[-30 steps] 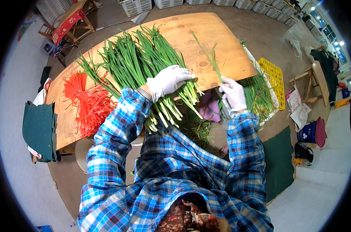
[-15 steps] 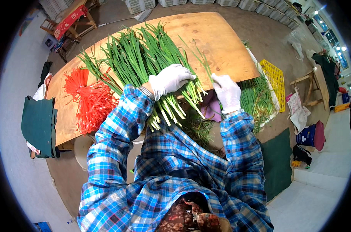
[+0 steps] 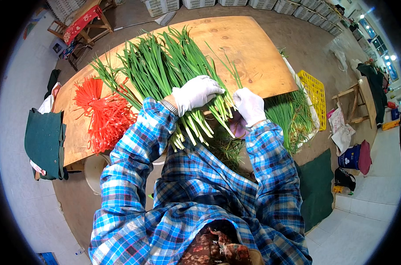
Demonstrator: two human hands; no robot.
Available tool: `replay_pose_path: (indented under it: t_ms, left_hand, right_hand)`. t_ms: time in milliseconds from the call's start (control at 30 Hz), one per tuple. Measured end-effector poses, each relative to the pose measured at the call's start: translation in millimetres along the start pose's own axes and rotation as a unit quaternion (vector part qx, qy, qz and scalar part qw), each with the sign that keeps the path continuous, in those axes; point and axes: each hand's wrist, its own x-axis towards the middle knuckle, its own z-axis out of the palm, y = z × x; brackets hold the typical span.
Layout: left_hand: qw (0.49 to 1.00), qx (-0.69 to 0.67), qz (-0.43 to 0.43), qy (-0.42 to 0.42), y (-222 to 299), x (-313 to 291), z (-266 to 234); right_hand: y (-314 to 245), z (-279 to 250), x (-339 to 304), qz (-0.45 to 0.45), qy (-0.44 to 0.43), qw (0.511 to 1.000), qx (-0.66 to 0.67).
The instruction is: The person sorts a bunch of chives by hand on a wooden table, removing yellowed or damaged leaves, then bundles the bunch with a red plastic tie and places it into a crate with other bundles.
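closer to the bunch now, my right hand [image 3: 249, 106] pinches thin green stalks [image 3: 238, 80]; remotely, i see my left hand [image 3: 196, 93] clasping the leafy bunch [image 3: 154, 66].

Has stalks [image 3: 149, 66] on the table [image 3: 258, 53] ahead, ribbons [image 3: 105, 119] to their left, a crate [image 3: 314, 95] right of the table, baskets [image 3: 162, 7] behind.

Produce workroom: crates [image 3: 163, 7], worktable [image 3: 260, 57], greens [image 3: 149, 66]
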Motion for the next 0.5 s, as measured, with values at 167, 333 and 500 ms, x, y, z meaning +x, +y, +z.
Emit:
replay_pose_path:
  t_ms: [167, 333, 500]
  left_hand:
    - [1.0, 0.013, -0.011, 0.0, -1.7, -3.3, 2.0]
    - [1.0, 0.008, -0.008, 0.0, -2.0, -1.5, 4.1]
    - [1.0, 0.006, -0.001, 0.001, 0.4, -0.6, 1.3]
  right_hand:
    - [4.7, -9.8, -0.6, 0.095, 0.022, 0.99, 0.106]
    - [7.6, -3.5, -5.7, 0.013, 0.005, 0.997, 0.081]
    - [-0.7, 0.8, 0.1, -0.079, -0.015, 0.997, -0.013]
